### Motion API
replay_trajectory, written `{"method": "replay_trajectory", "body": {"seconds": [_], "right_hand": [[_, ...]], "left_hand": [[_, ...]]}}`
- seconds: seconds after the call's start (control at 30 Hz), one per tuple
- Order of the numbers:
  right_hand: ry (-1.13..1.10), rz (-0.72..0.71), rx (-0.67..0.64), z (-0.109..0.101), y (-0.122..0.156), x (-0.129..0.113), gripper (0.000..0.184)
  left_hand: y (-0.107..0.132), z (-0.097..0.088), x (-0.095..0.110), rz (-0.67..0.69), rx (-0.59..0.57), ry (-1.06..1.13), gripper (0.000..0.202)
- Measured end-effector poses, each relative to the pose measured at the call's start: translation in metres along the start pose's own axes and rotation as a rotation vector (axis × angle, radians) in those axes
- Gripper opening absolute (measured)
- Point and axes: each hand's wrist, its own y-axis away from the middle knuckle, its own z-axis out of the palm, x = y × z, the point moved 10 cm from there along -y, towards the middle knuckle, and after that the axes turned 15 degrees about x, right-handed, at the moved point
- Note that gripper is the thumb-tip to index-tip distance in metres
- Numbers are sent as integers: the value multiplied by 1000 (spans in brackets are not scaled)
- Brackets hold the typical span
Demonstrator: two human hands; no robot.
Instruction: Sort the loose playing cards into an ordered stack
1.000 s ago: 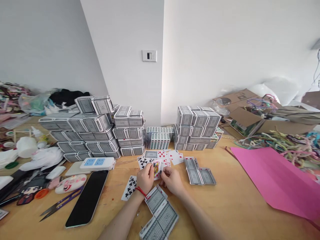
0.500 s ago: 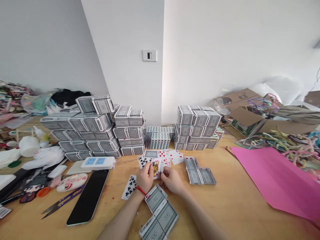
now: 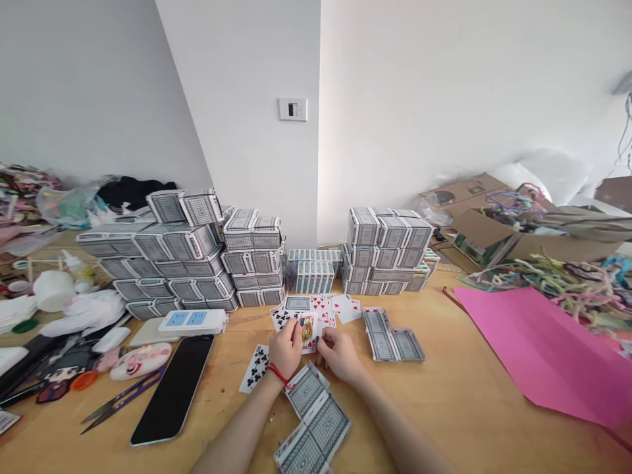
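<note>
A face card (image 3: 307,332) is held upright between my two hands, its picture side toward me. My left hand (image 3: 286,349), with a red string at the wrist, pinches its left edge. My right hand (image 3: 338,354) has thumb and fingers closed at its lower right edge. Loose playing cards (image 3: 323,306) lie face up just behind, with one card (image 3: 298,303) back up. Left of my left wrist lies a ten of clubs (image 3: 255,368). Between my forearms sits a folded-card piece (image 3: 320,421); a smaller folded-card piece (image 3: 392,336) rests to the right.
Blocks built of cards stand stacked at the left (image 3: 172,257) and right (image 3: 388,250), with green-and-white card boxes (image 3: 315,276) between. A phone (image 3: 172,388), scissors (image 3: 123,398) and a power strip (image 3: 193,321) lie left. Pink paper (image 3: 543,355) and yarn strands (image 3: 553,283) are right.
The view has shifted slightly. My hands keep hold of the face card, which now shows a little more of its face. The other cards and pieces stay in place.
</note>
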Motion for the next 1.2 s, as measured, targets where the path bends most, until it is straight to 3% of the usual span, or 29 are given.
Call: {"method": "replay_trajectory", "body": {"seconds": [0.3,0.7,1.1,1.2], "right_hand": [[26,-14,73,-7,1,-6,19],[-50,-12,23,-1,-1,-2,5],[-47,-11,32,-3,-1,-4,10],[-25,-35,89,-8,-3,-3,12]], "left_hand": [[0,2,0,-28,-24,26,27],[3,8,2,-13,-90,44,27],[4,14,1,-45,-152,15,26],[5,16,2,-33,-178,20,25]]}}
